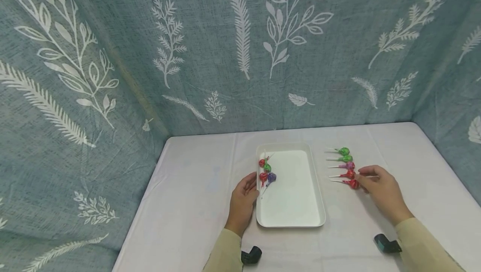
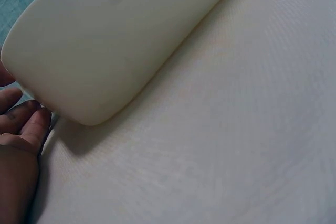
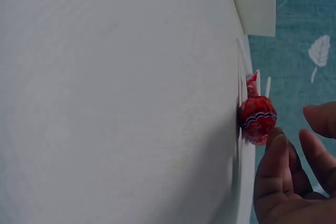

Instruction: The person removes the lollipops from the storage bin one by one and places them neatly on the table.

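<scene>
In the head view, my left hand [image 1: 242, 205] holds the left rim of a white rectangular tray [image 1: 291, 217]. Its fingers and thumb [image 2: 37, 124] meet the tray wall [image 2: 79, 61] in the left wrist view. Several wrapped lollipops [image 1: 264, 176], red, green and purple, lie along the tray's left side. My right hand [image 1: 385, 190] is at the head ends of a lollipop row to the right: two green [image 1: 343, 151], one pinkish-purple [image 1: 349, 166], two red [image 1: 353, 184]. Its fingertips are beside a red lollipop [image 3: 258, 116], with thumb and fingers apart; contact is hard to tell.
A white cloth [image 1: 195, 197] covers the table. Blue-green curtains with white leaf prints [image 1: 240, 54] hang behind it and at both sides. A dark device [image 1: 251, 255] sits at the left wrist and another [image 1: 388, 243] at the right.
</scene>
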Action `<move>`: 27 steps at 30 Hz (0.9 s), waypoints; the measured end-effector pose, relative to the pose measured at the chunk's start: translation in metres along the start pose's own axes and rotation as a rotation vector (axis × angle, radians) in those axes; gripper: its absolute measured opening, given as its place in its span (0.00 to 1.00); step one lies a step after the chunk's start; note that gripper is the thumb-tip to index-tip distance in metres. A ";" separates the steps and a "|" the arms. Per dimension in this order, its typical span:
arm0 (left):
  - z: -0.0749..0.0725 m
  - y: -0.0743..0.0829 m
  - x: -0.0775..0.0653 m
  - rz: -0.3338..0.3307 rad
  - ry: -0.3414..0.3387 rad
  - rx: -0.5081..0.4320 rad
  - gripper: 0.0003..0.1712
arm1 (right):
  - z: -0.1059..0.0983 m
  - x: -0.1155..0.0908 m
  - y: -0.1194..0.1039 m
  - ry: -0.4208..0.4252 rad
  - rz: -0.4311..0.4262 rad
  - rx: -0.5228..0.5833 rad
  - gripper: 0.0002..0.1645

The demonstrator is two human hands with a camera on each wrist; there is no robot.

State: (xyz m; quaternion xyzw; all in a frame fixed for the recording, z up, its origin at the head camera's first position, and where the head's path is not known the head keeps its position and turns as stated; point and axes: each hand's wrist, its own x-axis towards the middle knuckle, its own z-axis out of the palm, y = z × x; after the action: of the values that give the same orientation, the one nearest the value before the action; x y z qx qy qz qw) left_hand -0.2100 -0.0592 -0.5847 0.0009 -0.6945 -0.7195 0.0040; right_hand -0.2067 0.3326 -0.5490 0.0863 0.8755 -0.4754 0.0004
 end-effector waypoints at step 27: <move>0.002 0.003 -0.001 -0.018 0.012 0.005 0.32 | 0.031 0.004 -0.061 -0.065 -0.160 0.139 0.20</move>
State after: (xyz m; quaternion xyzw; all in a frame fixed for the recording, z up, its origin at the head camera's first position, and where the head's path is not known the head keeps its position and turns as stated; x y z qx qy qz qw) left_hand -0.2094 -0.0574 -0.5814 0.0117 -0.6961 -0.7178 0.0016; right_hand -0.2228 0.2749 -0.5156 0.0006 0.8441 -0.5360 -0.0152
